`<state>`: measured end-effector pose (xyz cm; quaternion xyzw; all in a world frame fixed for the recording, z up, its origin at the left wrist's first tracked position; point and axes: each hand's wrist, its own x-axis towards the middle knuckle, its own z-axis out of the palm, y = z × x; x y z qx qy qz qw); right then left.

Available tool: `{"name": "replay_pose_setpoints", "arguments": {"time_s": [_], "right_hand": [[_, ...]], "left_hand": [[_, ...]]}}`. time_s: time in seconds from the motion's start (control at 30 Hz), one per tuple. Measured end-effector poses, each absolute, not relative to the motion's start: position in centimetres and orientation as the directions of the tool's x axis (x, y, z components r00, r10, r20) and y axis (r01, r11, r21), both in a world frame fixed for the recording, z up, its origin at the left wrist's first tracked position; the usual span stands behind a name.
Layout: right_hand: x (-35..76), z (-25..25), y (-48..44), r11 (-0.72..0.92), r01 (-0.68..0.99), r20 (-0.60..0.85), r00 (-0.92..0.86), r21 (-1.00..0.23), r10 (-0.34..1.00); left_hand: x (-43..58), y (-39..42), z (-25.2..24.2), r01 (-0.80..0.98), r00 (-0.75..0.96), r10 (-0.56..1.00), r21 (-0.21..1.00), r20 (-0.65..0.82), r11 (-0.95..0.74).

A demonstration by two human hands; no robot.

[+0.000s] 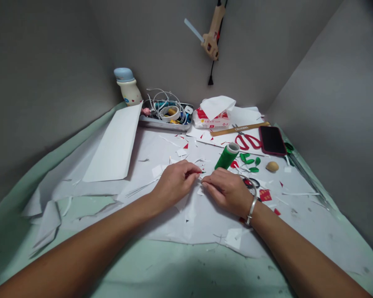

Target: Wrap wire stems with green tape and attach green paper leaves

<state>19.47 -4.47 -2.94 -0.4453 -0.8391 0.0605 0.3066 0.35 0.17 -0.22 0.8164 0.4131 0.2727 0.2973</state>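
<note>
Over the middle of the paper-covered table, my left hand [175, 182] pinches a tiny red piece with a dark tip [202, 172] between thumb and fingers. Close beside it, my right hand [225, 188], with a silver bangle at the wrist, is closed too; its fingertips hide whatever they hold. A green thread spool [226, 157] stands tilted just behind my right hand. Thin white wires [143, 188] lie to the left of my left hand. Green leaf-shaped pieces [249, 161] rest to the right of the spool.
Red-handled scissors [248, 142], a phone [272, 140], a wooden ruler [240, 129] and a tissue pack [211, 119] lie at the back right. A metal tray [166, 124] holds wire and tape. A bottle [129, 89] stands back left. A glue gun [211, 41] hangs on the wall.
</note>
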Motion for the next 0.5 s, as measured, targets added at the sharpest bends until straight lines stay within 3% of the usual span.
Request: {"name": "replay_pose_setpoints", "arguments": {"time_s": [0.27, 0.5], "right_hand": [[19.6, -2.6, -4.2, 0.588, 0.721, 0.548, -0.343, -0.367, 0.763], [19.9, -3.3, -3.3, 0.523, 0.660, 0.501, -0.248, -0.539, 0.829]], "left_hand": [[0.3, 0.1, -0.9, 0.549, 0.637, 0.738, 0.540, 0.223, -0.638], [0.4, 0.2, -0.9, 0.456, 0.693, 0.679, 0.582, 0.243, -0.673]]}}
